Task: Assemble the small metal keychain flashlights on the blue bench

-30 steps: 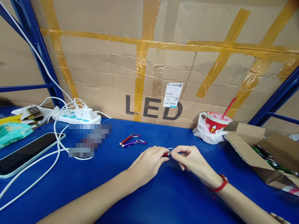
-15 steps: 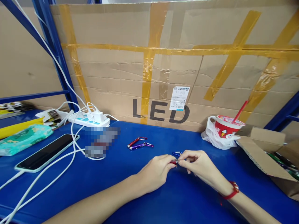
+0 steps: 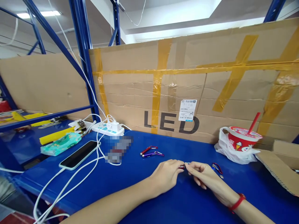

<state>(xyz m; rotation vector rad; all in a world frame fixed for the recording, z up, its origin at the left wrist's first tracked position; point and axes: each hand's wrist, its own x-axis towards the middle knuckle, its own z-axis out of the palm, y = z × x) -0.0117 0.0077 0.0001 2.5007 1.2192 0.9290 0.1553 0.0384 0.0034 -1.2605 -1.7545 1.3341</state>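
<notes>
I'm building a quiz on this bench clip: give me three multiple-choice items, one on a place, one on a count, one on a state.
1. Where does the red cup stand?
A. right, by the cardboard wall
B. on the phone
C. in the left hand

2. How many keychain lights lie side by side beyond the hands?
A. two
B. five
C. none

3. How is the phone?
A. screen dark, lying flat
B. screen lit, propped upright
C. held in the right hand

Answers: 1 A, it sits in a white bag at the wall. 2 A, one red, one purple. 3 A, its black screen faces up on the blue table.
</notes>
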